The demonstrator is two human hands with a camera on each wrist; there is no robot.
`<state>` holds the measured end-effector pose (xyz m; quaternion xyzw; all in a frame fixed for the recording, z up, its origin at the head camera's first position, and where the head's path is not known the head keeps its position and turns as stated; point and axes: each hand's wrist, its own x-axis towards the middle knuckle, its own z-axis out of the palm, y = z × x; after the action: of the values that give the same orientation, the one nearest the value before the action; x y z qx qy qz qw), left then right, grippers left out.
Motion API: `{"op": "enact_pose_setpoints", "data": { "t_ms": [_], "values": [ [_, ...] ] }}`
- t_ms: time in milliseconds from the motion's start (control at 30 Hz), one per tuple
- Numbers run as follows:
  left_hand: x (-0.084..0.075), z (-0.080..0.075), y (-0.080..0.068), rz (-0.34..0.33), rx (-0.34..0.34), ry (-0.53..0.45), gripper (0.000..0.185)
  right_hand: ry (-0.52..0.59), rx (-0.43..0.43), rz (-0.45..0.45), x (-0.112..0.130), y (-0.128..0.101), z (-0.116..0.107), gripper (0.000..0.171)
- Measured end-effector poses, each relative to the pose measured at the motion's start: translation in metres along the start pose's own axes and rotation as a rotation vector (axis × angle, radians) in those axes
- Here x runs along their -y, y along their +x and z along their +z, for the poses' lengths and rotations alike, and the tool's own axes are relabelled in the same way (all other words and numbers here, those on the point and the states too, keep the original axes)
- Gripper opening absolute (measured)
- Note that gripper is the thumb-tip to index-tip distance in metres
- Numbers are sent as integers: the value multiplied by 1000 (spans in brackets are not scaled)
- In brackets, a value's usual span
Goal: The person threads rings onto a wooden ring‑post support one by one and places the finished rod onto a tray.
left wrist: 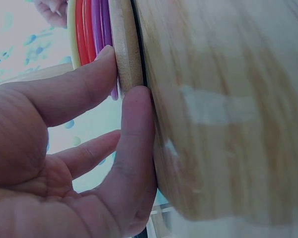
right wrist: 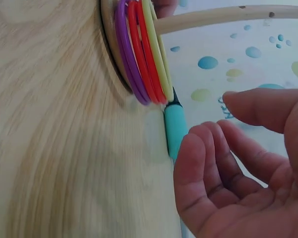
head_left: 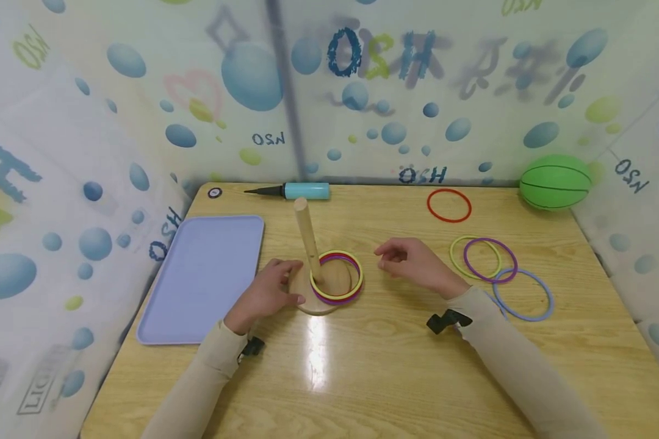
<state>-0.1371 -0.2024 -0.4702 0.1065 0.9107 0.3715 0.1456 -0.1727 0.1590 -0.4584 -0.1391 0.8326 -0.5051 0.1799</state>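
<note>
A wooden peg (head_left: 306, 231) stands upright on a round wooden base (head_left: 299, 302). Yellow (right wrist: 156, 49), red (right wrist: 145, 59) and purple rings (right wrist: 126, 54) lie stacked around the peg's foot, shifted to the right, with yellow on top. My left hand (head_left: 266, 292) grips the base's left edge, thumb and fingers placed around it, as the left wrist view shows close up. To the right of the stack my right hand (head_left: 417, 265) hovers over the table, fingers loosely curled and holding nothing, apart from the rings.
Right of my right hand lie a yellow ring (head_left: 451, 253), a purple ring (head_left: 489, 239) and a blue ring (head_left: 552, 299), overlapping. Farther back are a red ring (head_left: 450, 221) and a green ball (head_left: 554, 183). A lilac tray (head_left: 208, 274) and a blue hand pump (head_left: 306, 191) occupy the left side.
</note>
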Motion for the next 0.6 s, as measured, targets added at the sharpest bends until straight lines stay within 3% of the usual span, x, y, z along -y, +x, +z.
{"op": "enact_pose_setpoints", "data": {
  "t_ms": [300,600],
  "values": [
    [-1,-1,0,0,-4,4,78,-35,-61,-11,-18,-35,-38,35],
    [2,1,1,17,-9,16,78,-148,-127,0,-43,-72,-70,34]
  ]
}}
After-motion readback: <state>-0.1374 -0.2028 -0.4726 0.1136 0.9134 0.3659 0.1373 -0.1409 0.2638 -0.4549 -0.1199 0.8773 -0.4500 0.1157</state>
